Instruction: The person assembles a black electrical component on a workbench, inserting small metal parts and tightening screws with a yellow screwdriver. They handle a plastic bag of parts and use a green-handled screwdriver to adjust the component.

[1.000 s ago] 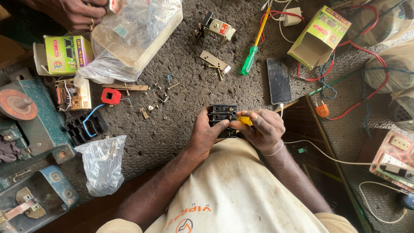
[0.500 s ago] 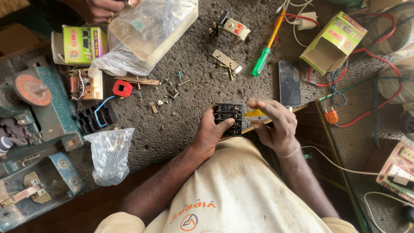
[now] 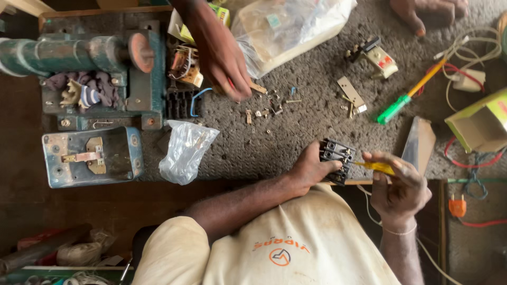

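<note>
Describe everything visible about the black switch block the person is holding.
The black switch block is a squarish, dark plastic-looking part with small metal terminals and screws showing on its upturned face. It is held tilted at the near edge of the grey mat. The left hand grips it from the left side, fingers wrapped round its edge. The right hand holds a yellow-handled screwdriver whose tip meets the block's right side. Its underside is hidden.
</note>
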